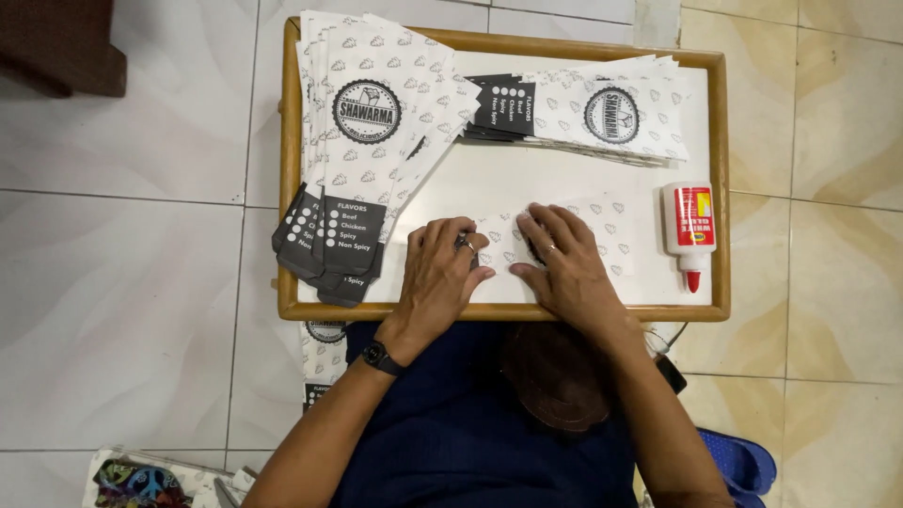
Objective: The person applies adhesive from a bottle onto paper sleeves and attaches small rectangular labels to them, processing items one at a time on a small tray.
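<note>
Tiled floor, pale grey left, beige right; white tray (715, 188) with a wooden rim sits over the person's lap. At tray 6 o'clock: one flat printed paper sleeve (602, 230), white with small grey pattern, lying crosswise. Both hands press it flat. Left hand (440, 273) covers its left end, fingers loosely curled and close together, ring on one finger, black watch (381, 357) at the wrist. Right hand (564, 268) lies palm down on the middle, fingers spread, ring visible; not pinching anything.

At 10 o'clock from the sleeve: fanned stack of same sleeves (362, 141), round black badge mid-panel, dark grey rectangular ends with white dots pointing toward 6, overhanging the tray edge. At 1 o'clock: second stack (602, 118), lying sideways, dark ends toward 9. At 3 o'clock: white glue bottle (689, 230), red label, red nozzle pointing to 6, lying flat, apart from the sleeve.

Off tray: more sleeves (324, 353) on the floor at 7 o'clock, blue slipper (743, 461) at 5 o'clock.
</note>
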